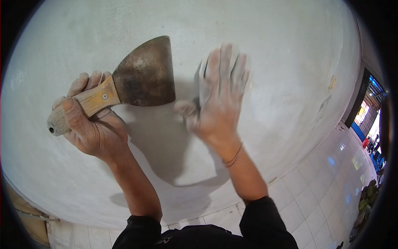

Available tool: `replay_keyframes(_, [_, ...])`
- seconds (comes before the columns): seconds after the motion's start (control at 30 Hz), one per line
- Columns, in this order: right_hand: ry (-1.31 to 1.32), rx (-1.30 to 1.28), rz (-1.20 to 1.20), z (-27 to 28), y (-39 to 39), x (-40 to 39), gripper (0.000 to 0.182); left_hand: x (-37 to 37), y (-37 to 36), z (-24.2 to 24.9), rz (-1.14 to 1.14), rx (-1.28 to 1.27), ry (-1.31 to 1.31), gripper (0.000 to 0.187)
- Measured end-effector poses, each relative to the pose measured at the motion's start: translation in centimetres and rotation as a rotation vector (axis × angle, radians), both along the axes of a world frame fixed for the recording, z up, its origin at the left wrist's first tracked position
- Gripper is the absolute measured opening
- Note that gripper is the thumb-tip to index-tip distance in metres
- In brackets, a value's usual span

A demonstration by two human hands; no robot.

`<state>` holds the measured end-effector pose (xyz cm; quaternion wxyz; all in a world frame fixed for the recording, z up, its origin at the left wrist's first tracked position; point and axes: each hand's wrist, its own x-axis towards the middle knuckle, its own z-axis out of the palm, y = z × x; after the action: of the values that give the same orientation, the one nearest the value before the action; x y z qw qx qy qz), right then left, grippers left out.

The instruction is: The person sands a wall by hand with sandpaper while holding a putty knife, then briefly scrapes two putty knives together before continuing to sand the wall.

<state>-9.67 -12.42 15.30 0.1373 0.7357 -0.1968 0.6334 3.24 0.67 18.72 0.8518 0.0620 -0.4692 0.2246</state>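
My left hand [93, 128] is wrapped round the wooden handle of a putty knife [143, 74]. Its wide, stained metal blade points up and to the right, and the thumb lies along the worn handle. White dust coats the fingers of both hands. My right hand [222, 93] is spread flat against the pale wall [286, 54], fingers upward and thumb out to the left, with nothing in it. A thin cord bracelet [234, 157] circles the right wrist. Shadows of both arms and the blade fall on the wall between them.
White floor tiles [306, 199] run along the foot of the wall. A dark-framed doorway [365, 112] opens at the far right onto a bright area. Greenish objects [367, 199] lie on the floor at the right edge. A brown panel [29, 220] stands at lower left.
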Motion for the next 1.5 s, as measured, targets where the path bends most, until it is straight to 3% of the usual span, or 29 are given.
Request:
replay_keyframes(0.03, [0.111, -0.062, -0.069, 1.2, -0.6, -0.6, 0.095, 0.0, -0.2, -0.1, -0.005, -0.002, 0.003, 0.018])
replay_keyframes(0.17, [-0.021, -0.004, 0.076, -2.9, -0.8, -0.6, 0.093, 0.0, -0.3, -0.3, 0.046, 0.007, 0.023, 0.019])
replay_keyframes(0.37, [0.017, -0.003, 0.098, 0.2, -0.3, -1.1, 0.093, -1.0, -0.5, -0.3, 0.014, 0.024, 0.096, 0.020])
replay_keyframes(0.47, [-0.004, -0.005, 0.050, -2.6, -0.4, -0.8, 0.093, -1.3, -0.6, -0.6, 0.011, 0.040, 0.101, 0.021])
replay_keyframes(0.67, [-0.068, -0.105, 0.071, 4.2, -0.8, -0.3, 0.093, -1.1, -0.6, -0.6, 0.038, 0.078, 0.106, 0.022])
replay_keyframes(0.8, [-0.010, -0.081, 0.058, 1.7, -2.7, -2.5, 0.081, -1.2, -1.0, -1.6, 0.050, 0.102, 0.059, 0.025])
replay_keyframes(0.9, [-0.126, 0.033, -0.089, -1.1, -7.0, -4.9, 0.088, -1.2, -1.2, -2.0, 0.053, 0.151, -0.017, 0.023])
replay_keyframes(0.97, [-0.381, 0.267, -0.089, -3.2, -7.3, -5.1, 0.089, -1.5, -1.4, -1.9, 0.031, 0.159, -0.081, 0.021])
replay_keyframes(1.03, [-0.250, 0.186, -0.035, -5.6, -3.1, -2.6, 0.088, -2.1, -1.7, -1.6, -0.050, 0.150, -0.047, 0.018])
replay_keyframes(1.1, [-0.075, 0.175, 0.037, -5.3, -2.1, -3.7, 0.087, -3.0, -2.6, -1.5, -0.051, 0.161, -0.085, 0.019])
replay_keyframes(1.17, [-0.129, 0.172, -0.031, -2.8, -7.9, -7.2, 0.088, -3.8, -3.4, -1.3, -0.035, 0.164, -0.116, 0.020])
replay_keyframes(1.23, [-0.165, 0.187, -0.079, -2.4, -10.4, -8.4, 0.089, -5.0, -3.8, -1.4, 0.109, 0.224, -0.023, 0.033])
replay_keyframes(1.3, [-0.492, 0.325, -0.046, -3.4, -11.2, -8.4, 0.090, -5.6, -3.5, -1.3, 0.089, 0.205, -0.023, 0.026])
replay_keyframes(1.33, [-0.415, 0.312, -0.070, -5.0, -9.1, -6.5, 0.091, -6.0, -3.8, -1.0, 0.065, 0.171, -0.037, 0.019])
replay_keyframes(1.37, [-0.278, 0.231, -0.128, -6.0, -5.5, -4.9, 0.078, -6.2, -4.2, -1.0, 0.054, 0.172, -0.043, 0.019])
replay_keyframes(1.5, [-0.315, 0.204, -0.042, -4.0, -12.7, -10.6, 0.083, -6.2, -5.6, -1.0, 0.019, 0.168, -0.076, 0.021])
